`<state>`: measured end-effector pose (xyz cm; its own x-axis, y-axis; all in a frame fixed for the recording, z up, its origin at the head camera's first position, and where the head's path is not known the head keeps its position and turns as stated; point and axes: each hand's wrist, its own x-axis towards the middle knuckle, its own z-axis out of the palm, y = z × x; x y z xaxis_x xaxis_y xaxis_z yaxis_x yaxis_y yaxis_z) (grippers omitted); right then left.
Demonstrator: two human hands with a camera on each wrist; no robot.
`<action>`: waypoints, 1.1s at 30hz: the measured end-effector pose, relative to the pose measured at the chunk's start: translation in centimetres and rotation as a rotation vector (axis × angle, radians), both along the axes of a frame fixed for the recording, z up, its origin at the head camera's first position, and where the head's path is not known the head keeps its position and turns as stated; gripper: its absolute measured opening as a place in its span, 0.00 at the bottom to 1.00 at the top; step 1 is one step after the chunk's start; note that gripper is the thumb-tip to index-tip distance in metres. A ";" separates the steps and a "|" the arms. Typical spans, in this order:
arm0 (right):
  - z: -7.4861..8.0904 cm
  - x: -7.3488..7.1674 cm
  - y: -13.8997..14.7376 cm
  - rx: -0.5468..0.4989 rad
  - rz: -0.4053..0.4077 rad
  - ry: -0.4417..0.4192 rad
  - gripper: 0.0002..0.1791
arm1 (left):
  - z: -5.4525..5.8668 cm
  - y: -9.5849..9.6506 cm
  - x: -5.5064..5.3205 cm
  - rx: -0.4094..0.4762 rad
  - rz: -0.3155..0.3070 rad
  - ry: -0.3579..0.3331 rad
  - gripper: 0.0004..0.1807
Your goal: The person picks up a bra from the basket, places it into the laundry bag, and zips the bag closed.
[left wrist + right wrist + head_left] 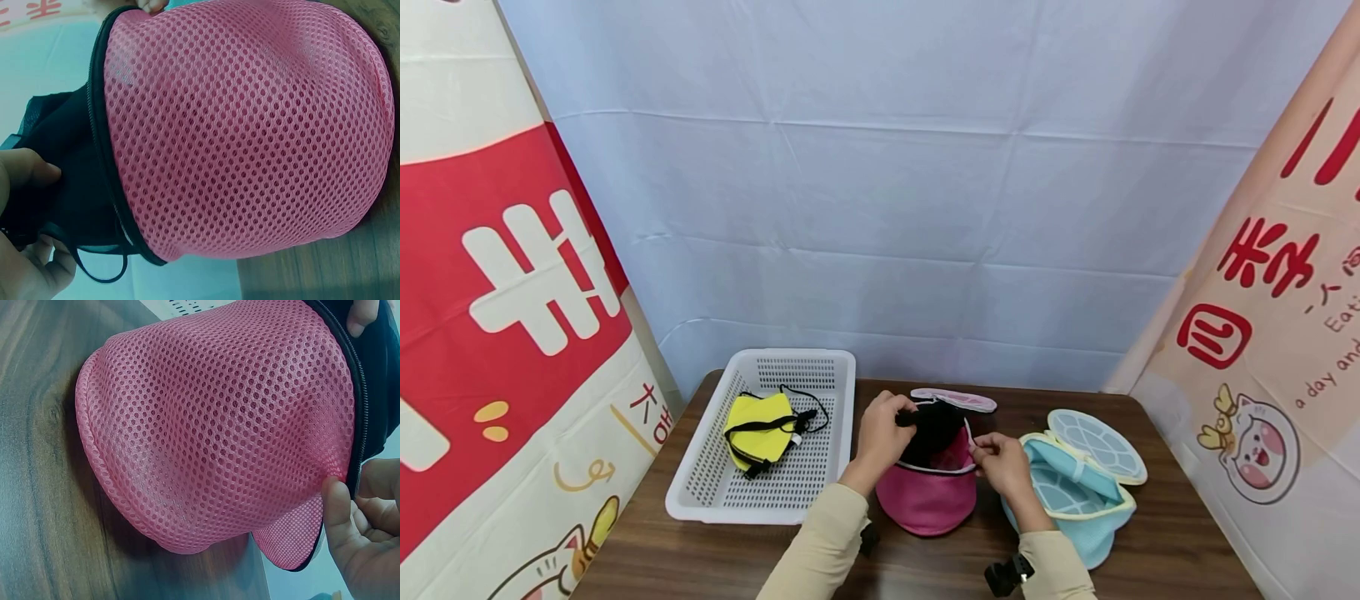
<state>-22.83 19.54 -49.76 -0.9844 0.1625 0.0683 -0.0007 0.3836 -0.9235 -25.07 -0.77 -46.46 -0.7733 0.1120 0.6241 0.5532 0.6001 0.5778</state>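
A pink mesh laundry bag (925, 504) stands on the table, its zippered mouth facing up and its round lid (955, 401) folded back behind. My left hand (882, 429) pinches a black garment (59, 131) at the mouth, and part of that garment (934, 425) lies inside the bag. A thin black strap (103, 280) loops out below the left fingers. On the bag's right side, my right hand (1002, 468) pinches the rim beside the zipper (362, 406) between thumb and fingers. The lower part of the garment is hidden by the mesh wall.
To the left, a white perforated basket (730, 513) holds a yellow garment (752, 408) with black straps. A light-blue mesh bag (1093, 533) lies unzipped at the right, its lid (1097, 442) flipped back. Cloth curtains (880, 192) surround the wooden table (1180, 533).
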 end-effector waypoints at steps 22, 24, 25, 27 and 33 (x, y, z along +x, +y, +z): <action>-0.4 0.4 0.2 -0.057 0.070 0.151 0.06 | -0.8 2.3 -0.1 -0.336 0.206 0.054 0.14; -0.4 0.4 0.2 -0.058 0.070 0.152 0.06 | -0.9 2.4 -0.1 -0.338 0.205 0.046 0.14; -0.3 0.4 0.1 -0.054 0.064 0.140 0.06 | -1.0 2.4 -0.1 -0.346 0.208 0.043 0.14; -0.2 0.3 0.0 -0.032 0.039 0.083 0.07 | -1.0 2.6 -0.2 -0.367 0.218 0.040 0.14; -0.2 -0.1 -0.3 0.010 0.008 0.014 0.08 | -1.2 2.8 -0.2 -0.441 0.258 0.056 0.13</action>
<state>-22.88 19.20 -49.98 -0.9845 0.1541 0.0839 -0.0170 0.3924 -0.9197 -25.32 2.07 -47.61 -0.7771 0.1839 0.6019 0.3781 0.9010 0.2128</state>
